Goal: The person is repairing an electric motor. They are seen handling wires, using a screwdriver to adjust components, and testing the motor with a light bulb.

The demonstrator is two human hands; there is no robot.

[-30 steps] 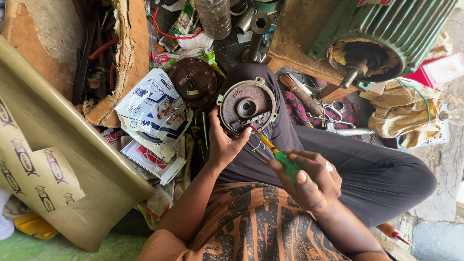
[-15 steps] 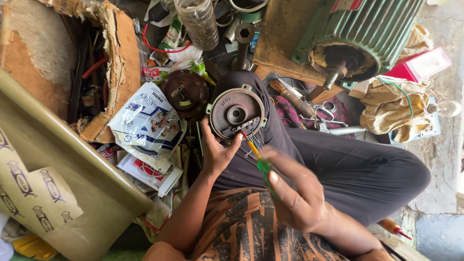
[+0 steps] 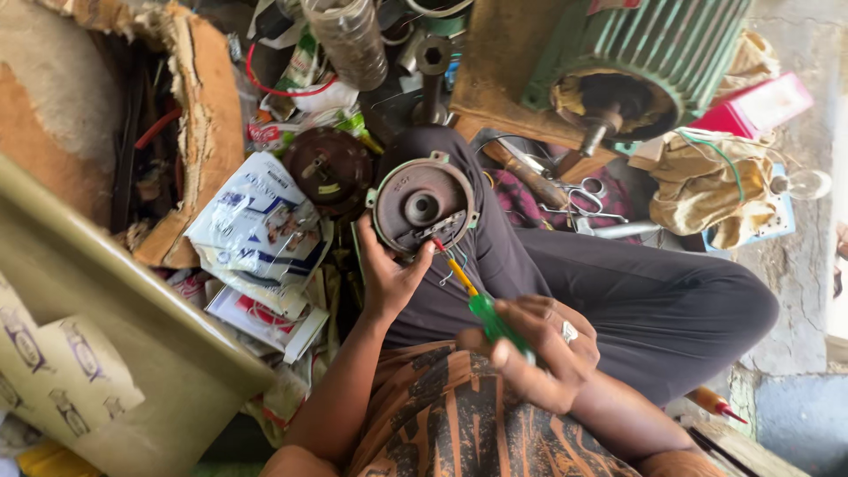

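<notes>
Left hand (image 3: 389,278) is cupping the lower-left rim of the round motor end plate (image 3: 424,205), fingers spread and gripping it — the plate rests on the knee, open face up toward the camera, bearing bore at centre. Right hand (image 3: 543,349) is clenched around the green handle of a screwdriver (image 3: 468,296); the yellow shaft runs up and to the left, tip landing at the small black part with thin wires on the plate's lower face. Looks like the step in hand is working a fastener or terminal at that spot; can't tell whether the tip is seated. My read: the next move needs the plate held still against twist while the tip stays square on whatever it's engaging — slip risk toward the left thumb just beside it. Screwdriver's long axis: diagonal, handle low-right near the torso, tip high-left. Around it: a brown round cover (image 3: 329,168) left of the plate, a green finned motor (image 3: 636,62) beyond the knee, scissors (image 3: 583,199) near the thigh, printed packets (image 3: 261,230) to the left.
</notes>
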